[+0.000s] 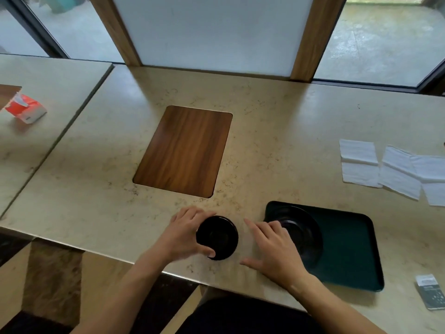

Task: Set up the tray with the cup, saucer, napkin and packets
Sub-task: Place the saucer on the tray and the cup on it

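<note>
A black cup (218, 237) stands on the stone table near its front edge, and my left hand (185, 235) grips it from the left with thumb and fingers around its rim. To the right lies a dark green tray (351, 251) with a black saucer (303, 235) on its left half. My right hand (274, 249) hovers between cup and saucer, fingers spread, its fingertips over the saucer's left edge, holding nothing. Several white napkins (358, 162) lie unfolded at the right. A grey packet (432, 294) sits near the right front corner.
A wooden inset panel (184, 150) lies flush in the middle of the table (277, 141). A red and white tissue pack (25, 108) sits on the neighbouring table at the left. Windows and a wooden-framed panel stand behind the table.
</note>
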